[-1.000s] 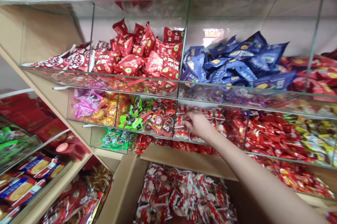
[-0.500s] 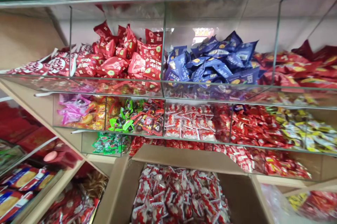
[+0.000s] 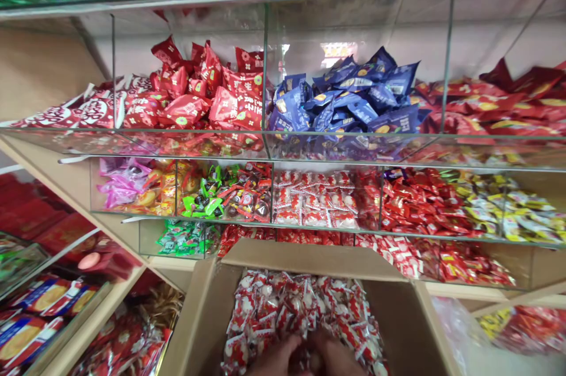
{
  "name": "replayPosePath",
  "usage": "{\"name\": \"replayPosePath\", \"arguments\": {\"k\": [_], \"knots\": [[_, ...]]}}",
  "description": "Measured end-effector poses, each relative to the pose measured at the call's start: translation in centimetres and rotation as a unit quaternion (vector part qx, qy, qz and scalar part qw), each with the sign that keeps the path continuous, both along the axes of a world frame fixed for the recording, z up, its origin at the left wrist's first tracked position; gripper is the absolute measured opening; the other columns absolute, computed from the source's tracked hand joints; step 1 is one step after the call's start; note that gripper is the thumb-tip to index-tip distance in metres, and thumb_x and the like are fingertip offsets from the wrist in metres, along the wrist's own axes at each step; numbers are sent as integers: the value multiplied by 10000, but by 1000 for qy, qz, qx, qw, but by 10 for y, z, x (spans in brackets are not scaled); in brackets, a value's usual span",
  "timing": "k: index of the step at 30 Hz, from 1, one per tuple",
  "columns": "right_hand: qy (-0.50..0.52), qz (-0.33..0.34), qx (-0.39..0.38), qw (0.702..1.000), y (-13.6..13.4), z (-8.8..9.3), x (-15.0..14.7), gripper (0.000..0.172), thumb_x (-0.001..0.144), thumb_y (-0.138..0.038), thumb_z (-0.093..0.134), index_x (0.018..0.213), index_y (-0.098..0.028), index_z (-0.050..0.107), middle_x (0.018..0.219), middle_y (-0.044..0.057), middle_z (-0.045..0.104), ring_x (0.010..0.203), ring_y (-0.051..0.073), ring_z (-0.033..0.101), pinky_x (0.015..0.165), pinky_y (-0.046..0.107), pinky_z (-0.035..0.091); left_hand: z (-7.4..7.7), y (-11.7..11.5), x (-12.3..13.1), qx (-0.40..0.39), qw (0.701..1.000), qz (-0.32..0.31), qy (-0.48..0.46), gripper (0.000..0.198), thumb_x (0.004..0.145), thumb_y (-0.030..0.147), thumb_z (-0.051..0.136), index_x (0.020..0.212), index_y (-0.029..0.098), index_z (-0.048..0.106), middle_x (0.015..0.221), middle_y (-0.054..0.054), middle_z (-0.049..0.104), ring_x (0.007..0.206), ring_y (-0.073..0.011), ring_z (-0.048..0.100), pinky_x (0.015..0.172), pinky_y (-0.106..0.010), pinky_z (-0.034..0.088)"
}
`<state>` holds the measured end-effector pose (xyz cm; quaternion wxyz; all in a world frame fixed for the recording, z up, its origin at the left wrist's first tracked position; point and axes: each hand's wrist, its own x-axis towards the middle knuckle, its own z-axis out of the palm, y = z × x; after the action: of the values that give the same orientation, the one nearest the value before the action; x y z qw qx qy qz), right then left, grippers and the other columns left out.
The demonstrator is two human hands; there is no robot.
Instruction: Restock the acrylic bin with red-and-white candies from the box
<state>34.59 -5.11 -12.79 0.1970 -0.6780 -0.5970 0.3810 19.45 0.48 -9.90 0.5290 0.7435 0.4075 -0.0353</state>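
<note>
An opened cardboard box [image 3: 309, 259] stands low in the middle, filled with small red-and-white wrapped candies [image 3: 260, 308]. My left hand [image 3: 276, 358] and my right hand [image 3: 336, 357] reach in from the bottom edge, close together over the candies near the box's front. Both touch or nearly touch the candies. Their fingers are dark and blurred, partly sunk among the wrappers, so any candy in them cannot be made out.
Behind the box, a shelf compartment [image 3: 315, 202] holds neat rows of similar candies. Above lie blue packets [image 3: 349, 96] and red packets [image 3: 190, 90] behind clear panels. Green candies [image 3: 183, 238] sit lower left; packaged biscuits [image 3: 53, 299] lie at left. A clear plastic bag [image 3: 451, 329] is at right.
Both my hands have come into view from below and now reach over the candies in the box. The view has shifted slightly to the right.
</note>
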Motion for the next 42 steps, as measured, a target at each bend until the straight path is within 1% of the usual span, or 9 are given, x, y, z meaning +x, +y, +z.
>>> {"name": "replayPosePath", "arguments": {"k": [6,10,14,20,24,29,34,37,42], "knots": [[364,-105,30,925,3,72,16,373,674,-311,599,1025,-215,515,716,-11,601,568,141,570,493,252,444,55,6,17,-47,961,181,-205,281,736,359,566,950,185,619,938,-44,656,887,-189,572,776,-274,410],[436,-180,50,880,4,107,24,320,654,-349,658,909,-182,559,551,-62,505,426,74,436,403,195,344,86,10,24,-106,935,228,-250,295,728,409,574,889,173,646,767,-25,661,684,-159,574,556,-224,410],[475,-239,89,842,0,116,25,210,643,-346,684,711,-164,603,434,-83,411,377,34,271,365,172,195,99,8,29,-141,905,263,-302,256,727,385,592,800,153,672,713,-25,647,666,-142,554,570,-219,401],[525,-262,133,799,-2,115,21,156,659,-322,677,645,-181,611,612,-31,576,496,64,418,480,190,330,103,-1,40,-196,856,320,-355,255,707,366,625,842,155,673,758,-45,658,667,-148,557,595,-246,417],[481,-269,151,821,-3,104,19,190,668,-339,667,787,-198,621,736,7,613,679,138,530,650,264,417,100,-6,44,-205,844,348,-353,256,672,384,653,789,156,661,754,-34,648,662,-136,547,574,-231,414],[392,-252,160,870,-5,92,15,188,723,-364,604,753,-179,585,637,-2,570,553,114,511,504,213,416,94,-8,37,-188,855,351,-331,348,574,330,738,868,184,626,722,5,643,623,-110,536,560,-203,380],[175,-31,283,943,-14,106,18,321,691,-238,636,1004,-237,562,1104,86,555,1004,213,542,807,297,468,91,0,22,-292,815,368,-338,358,570,292,745,877,197,587,740,19,625,598,-99,543,564,-226,400],[53,28,358,932,-17,117,20,315,733,-142,571,1026,-256,543,1089,73,565,1022,180,538,837,266,457,98,4,21,-323,806,347,-354,305,592,263,735,849,200,582,716,32,607,582,-89,535,553,-220,402],[-23,-39,449,892,-13,129,17,203,761,-93,519,910,-226,559,966,75,577,914,169,570,754,269,482,117,6,30,-324,782,302,-438,162,740,312,613,818,171,596,690,14,594,624,-83,526,608,-204,407]]}}
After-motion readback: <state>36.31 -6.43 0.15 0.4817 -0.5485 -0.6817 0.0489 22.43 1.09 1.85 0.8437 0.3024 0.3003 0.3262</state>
